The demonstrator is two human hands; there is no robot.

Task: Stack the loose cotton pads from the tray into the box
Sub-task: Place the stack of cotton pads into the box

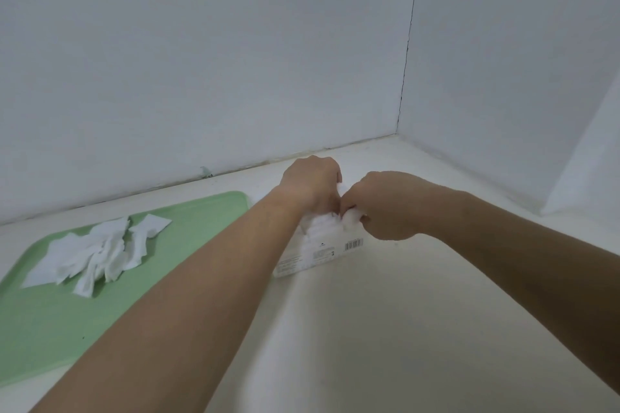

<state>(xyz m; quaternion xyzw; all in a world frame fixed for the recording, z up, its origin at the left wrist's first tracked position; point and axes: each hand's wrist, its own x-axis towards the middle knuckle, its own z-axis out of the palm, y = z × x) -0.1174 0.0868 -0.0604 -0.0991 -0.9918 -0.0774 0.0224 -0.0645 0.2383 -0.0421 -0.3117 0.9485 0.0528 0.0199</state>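
A small white box [318, 253] with a barcode on its near side stands on the white counter, right of a green tray [40, 322]. Several loose white cotton pads [94, 253] lie in a heap on the tray's far part. My left hand [310, 183] and my right hand [385, 206] meet over the box's open top, fingers curled down onto a white stack of pads [322, 225] inside it. The fingertips and most of the box's top are hidden by the hands.
A white back wall [201, 60] and a side wall [503, 77] form a corner behind the box. The white counter [402, 329] stretches toward me on the right.
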